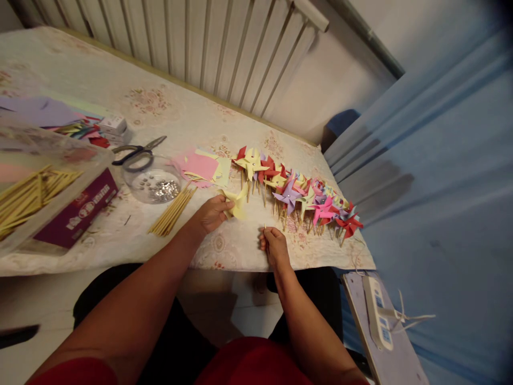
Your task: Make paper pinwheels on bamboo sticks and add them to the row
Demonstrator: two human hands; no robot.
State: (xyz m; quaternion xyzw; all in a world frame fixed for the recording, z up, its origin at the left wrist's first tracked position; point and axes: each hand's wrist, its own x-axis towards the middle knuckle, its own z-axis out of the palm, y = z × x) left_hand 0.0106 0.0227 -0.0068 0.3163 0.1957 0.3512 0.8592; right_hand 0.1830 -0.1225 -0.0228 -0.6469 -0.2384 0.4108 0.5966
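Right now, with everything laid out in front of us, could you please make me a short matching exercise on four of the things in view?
Column one
1. Yellow paper
2. Dish
3. Scissors
4. Power strip

Column two
A. White, off the right end of the table
B. Round, with silvery bits inside
C. In the grip of the left hand
D. Dark-handled, lying near the purple-labelled box

Pairs: 1-C, 2-B, 3-D, 4-A
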